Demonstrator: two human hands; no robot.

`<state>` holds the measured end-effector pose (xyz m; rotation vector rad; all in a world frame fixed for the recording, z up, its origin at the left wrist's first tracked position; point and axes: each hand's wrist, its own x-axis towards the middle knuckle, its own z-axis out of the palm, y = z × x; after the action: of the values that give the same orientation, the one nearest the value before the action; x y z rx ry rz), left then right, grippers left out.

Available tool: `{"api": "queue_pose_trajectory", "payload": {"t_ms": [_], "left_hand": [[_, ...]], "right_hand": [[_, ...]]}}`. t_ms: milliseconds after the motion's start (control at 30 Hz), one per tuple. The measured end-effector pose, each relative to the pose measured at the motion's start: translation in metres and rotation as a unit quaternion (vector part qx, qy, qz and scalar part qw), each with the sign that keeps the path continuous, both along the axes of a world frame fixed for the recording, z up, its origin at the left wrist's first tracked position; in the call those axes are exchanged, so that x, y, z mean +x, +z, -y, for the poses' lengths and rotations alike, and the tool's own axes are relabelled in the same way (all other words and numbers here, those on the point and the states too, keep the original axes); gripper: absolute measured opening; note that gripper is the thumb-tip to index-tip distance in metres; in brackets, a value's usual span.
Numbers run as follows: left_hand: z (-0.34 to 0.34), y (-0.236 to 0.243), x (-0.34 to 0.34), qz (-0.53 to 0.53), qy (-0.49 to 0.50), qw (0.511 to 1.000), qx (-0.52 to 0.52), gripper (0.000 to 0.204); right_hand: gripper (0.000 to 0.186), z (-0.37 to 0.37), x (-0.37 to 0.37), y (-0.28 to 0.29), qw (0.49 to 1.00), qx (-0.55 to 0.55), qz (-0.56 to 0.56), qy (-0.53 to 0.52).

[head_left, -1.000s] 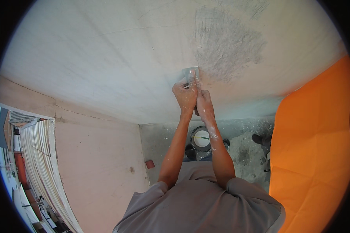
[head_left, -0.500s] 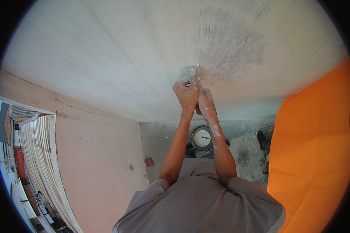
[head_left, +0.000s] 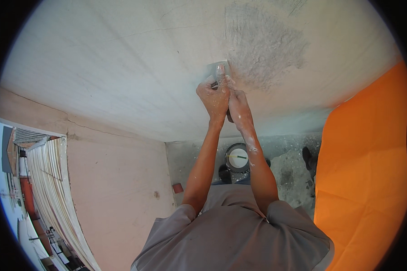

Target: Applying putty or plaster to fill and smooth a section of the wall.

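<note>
Both hands are closed around a scraper with a flat metal blade (head_left: 225, 66), its edge up against the pale wall (head_left: 135, 58). Fingers of my left hand (head_left: 215, 100) press on the blade, one stretched up along it. Close beside it, my right hand (head_left: 240, 109) grips the handle, whose brown end (head_left: 229, 117) sticks out below. White specks and smears cover my fingers and right forearm. Just right of the blade begins a rough grey patch (head_left: 269, 47) on the wall.
Below my arms stands a round black bucket (head_left: 228, 167) with white contents and a thin yellow-green tool across it. An orange sheet (head_left: 362, 171) hangs at the right. A cracked side wall (head_left: 117, 176) and a window opening are at the left. A reddish block (head_left: 177, 188) lies on the floor.
Both hands and the scraper have moved up the wall and slightly left. The grip on it looks the same.
</note>
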<state>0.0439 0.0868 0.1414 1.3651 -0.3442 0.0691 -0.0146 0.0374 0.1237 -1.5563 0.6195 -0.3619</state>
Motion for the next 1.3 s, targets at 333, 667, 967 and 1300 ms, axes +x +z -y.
{"api": "queue_pose_trajectory", "payload": {"t_ms": [333, 667, 967, 1300], "left_hand": [[-0.014, -0.018, -0.006, -0.013, -0.007, 0.996, 0.085, 0.049], [-0.005, -0.014, 0.004, 0.01, -0.033, 0.999, 0.02, 0.048], [-0.005, 0.004, 0.0, 0.015, -0.032, 0.999, 0.033, 0.049], [0.006, 0.022, 0.001, -0.008, -0.05, 0.998, -0.038, 0.048]], "right_hand": [[0.081, -0.014, -0.009, -0.024, 0.997, 0.06, -0.033, -0.025], [0.082, -0.007, -0.001, -0.016, 0.999, 0.0, -0.001, -0.032], [0.078, -0.002, -0.001, 0.002, 0.999, -0.018, 0.016, -0.027], [0.068, 0.005, 0.0, 0.021, 0.995, -0.063, 0.072, -0.006]]}}
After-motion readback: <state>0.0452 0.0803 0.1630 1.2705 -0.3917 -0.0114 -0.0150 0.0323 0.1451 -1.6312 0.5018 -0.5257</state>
